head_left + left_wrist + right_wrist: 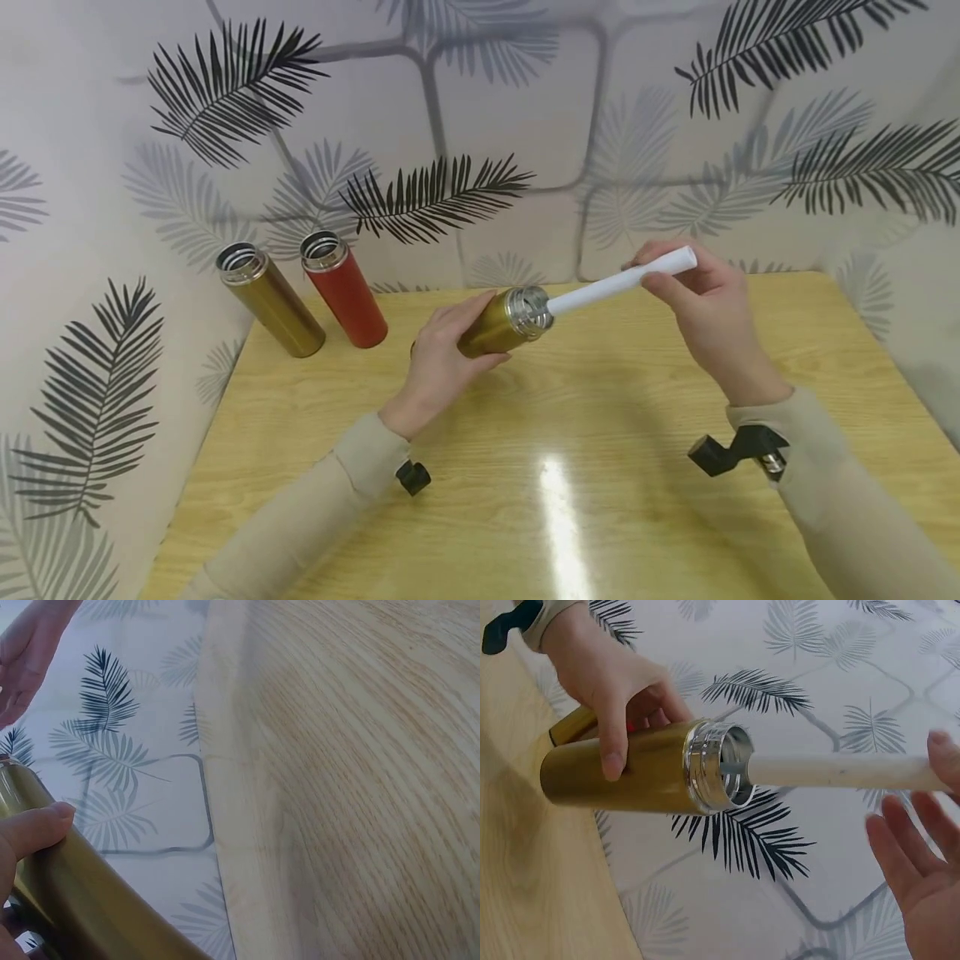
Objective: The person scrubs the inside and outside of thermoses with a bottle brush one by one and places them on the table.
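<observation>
My left hand [442, 354] grips a gold thermos bottle [491, 327] round its body, tilted with its open steel mouth toward the right. Its threaded neck [712, 766] shows bare, without a lid. My right hand [705, 308] pinches a white stick-like handle [615, 287] between thumb and fingers near its outer end. The handle's inner end, with a greyish tip, reaches into the bottle's mouth; whatever lies deeper is hidden by the bottle wall. In the left wrist view, my left thumb lies along the gold bottle [97, 892].
Another gold bottle [281, 312] and a red bottle [348, 296] stand open-topped at the back left of the wooden table [465, 517]. A wall with leaf-patterned covering [510, 125] rises right behind the table's back edge.
</observation>
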Demonstrator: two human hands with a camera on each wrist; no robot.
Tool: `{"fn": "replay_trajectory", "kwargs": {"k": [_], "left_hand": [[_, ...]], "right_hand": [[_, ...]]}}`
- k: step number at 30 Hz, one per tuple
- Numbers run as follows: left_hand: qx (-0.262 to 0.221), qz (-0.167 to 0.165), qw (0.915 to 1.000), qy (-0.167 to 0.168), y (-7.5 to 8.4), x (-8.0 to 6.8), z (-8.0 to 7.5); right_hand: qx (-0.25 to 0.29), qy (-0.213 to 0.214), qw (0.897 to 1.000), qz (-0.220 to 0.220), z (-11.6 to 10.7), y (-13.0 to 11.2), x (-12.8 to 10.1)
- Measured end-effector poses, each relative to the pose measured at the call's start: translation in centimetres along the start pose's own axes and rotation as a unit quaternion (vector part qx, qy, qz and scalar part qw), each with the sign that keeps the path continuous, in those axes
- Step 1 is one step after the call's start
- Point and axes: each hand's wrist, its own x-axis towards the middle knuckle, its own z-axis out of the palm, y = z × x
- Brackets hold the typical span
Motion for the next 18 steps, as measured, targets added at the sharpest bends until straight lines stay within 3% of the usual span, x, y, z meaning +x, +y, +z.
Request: {"fn": "replay_trajectory", "kwargs": {"k": [4,7,11,15,18], "left_hand": [[-0.002,0.013,0.9999,0.006,0.1,0.2,0.0],[0.001,0.020,0.9998,0.008,0.2,0.3,0.1],[0.009,0.018,0.9998,0.007,0.4,0.3,0.2],[0.014,0.016,0.9997,0.012,0.6,0.2,0.3],[0.012,0.020,0.9997,0.008,0.8,0.4,0.5]], "right_hand": [[0.090,-0.009,0.996,0.000,0.0,0.1,0.4],[0.099,0.006,0.995,-0.017,0.2,0.4,0.4],[0.031,0.015,0.999,-0.029,1.1,1.1,0.1],[-0.058,-0.011,0.998,-0.025,2.4,2.2,-0.2],[-0.090,-0.031,0.995,-0.036,3.3,2.8,-0.4]]}}
